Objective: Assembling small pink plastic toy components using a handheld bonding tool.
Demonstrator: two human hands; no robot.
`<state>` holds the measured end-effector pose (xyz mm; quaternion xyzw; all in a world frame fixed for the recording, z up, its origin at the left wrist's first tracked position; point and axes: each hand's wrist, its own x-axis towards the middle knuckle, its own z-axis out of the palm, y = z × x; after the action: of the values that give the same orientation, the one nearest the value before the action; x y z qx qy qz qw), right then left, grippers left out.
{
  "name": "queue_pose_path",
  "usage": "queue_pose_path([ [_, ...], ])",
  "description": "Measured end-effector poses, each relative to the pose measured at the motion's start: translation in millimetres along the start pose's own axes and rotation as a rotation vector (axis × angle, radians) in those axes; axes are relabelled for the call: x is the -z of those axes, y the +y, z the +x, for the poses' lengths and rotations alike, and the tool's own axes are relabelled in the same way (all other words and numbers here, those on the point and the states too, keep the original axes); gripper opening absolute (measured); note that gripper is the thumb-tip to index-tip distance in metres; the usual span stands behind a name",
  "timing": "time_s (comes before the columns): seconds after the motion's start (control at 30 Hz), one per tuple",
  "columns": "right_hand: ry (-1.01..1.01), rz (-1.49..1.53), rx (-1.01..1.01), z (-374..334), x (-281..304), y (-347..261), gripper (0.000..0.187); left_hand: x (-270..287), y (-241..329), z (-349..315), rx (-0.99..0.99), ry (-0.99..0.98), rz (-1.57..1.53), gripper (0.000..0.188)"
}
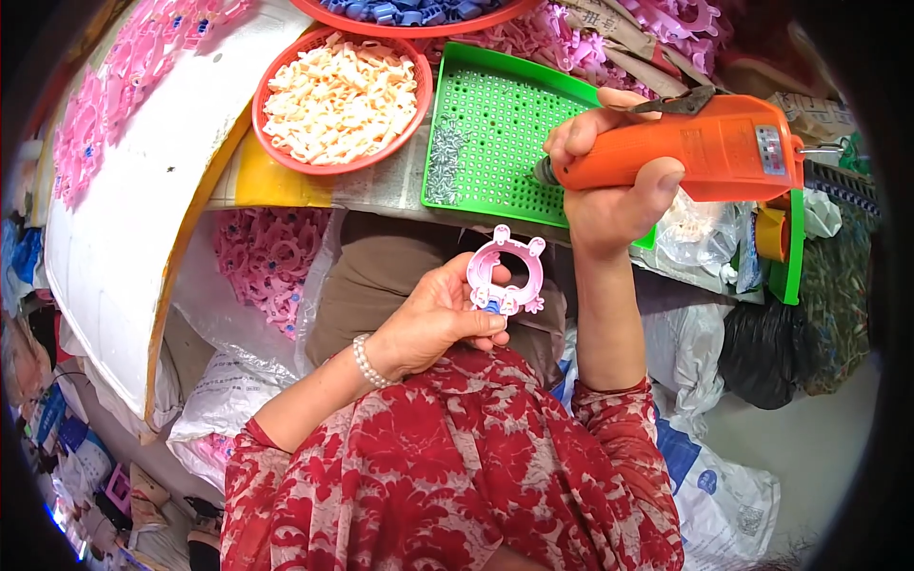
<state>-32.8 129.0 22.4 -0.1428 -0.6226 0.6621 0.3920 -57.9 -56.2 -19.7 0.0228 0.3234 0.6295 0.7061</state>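
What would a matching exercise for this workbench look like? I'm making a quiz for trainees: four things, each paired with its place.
Things:
1. pink ring part
2. orange power screwdriver
3. cream pieces
4. small screws

Places:
A. on the green perforated tray
B. in the left hand
C. in the red basket
D. in the right hand

Pairs: 1-B, 2-D, 3-C, 4-A

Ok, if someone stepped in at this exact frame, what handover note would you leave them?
Left hand: holds a pink ring-shaped plastic part with a blue piece at its base, above the lap.
Right hand: grips the orange electric screwdriver, tip at the green perforated tray near the small screws piled on its left side.
Done: cannot tell whether the part has been screwed.
Left: the tip is not on the part yet; more pink parts sit in the bag below the table.
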Motion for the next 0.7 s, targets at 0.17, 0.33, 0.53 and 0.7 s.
queue_pose_path([
  [0.17,-0.005,0.000,0.004,1,1,2,0.081,1,0,1,0.008,0.008,0.011,0.038],
  [0.33,-0.001,-0.024,0.023,0,1,2,0.080,-1,-1,0,0.018,0.029,0.034,0.038],
  [0.53,-0.013,0.093,0.034,-1,5,-11,0.083,-1,-4,-1,0.000,0.030,0.060,0.037],
  [0.7,-0.201,0.316,0.155,-7,5,-30,0.090,-3,-2,0,-0.008,0.071,0.115,0.032],
])
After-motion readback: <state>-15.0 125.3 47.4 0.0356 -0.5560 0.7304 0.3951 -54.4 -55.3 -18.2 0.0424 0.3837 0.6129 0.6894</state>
